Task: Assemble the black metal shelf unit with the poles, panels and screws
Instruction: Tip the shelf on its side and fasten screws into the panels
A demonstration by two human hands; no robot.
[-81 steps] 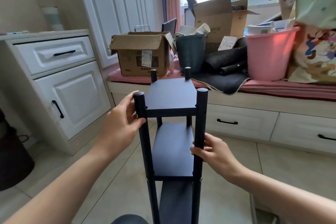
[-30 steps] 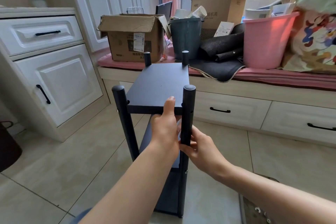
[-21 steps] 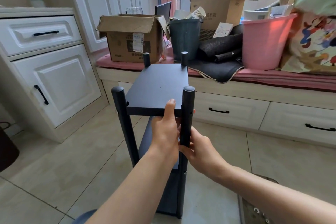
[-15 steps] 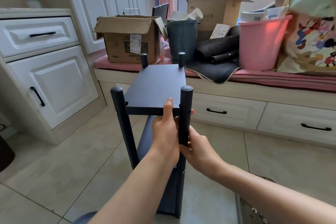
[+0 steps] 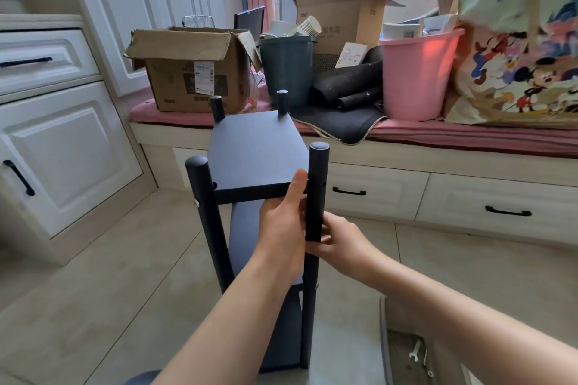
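Shelf unit: the black shelf unit (image 5: 250,166) stands upright on the tiled floor (image 5: 109,275), in front of the window bench (image 5: 438,159).
Top panel: the top panel (image 5: 255,150) lies flat between four poles, whose ends rise above it.
Near right pole: the near right pole (image 5: 316,191) is at the front right corner of the top panel, with small holes visible in its side.
Left hand: the left hand (image 5: 283,222) grips the front edge of the top panel, just beside the near right pole. The thumb lies up over the edge; the other fingers go under the panel and are hidden.
Right hand: the right hand (image 5: 339,241) holds the near right pole below the top panel, its fingers curled around the pole from the right side.
Near left pole: the near left pole (image 5: 206,212) stands free; no hand touches it.
Bench: behind the shelf unit, a cardboard box (image 5: 190,72), a dark bin (image 5: 286,72) and a pink bucket (image 5: 416,75) stand on the window bench.
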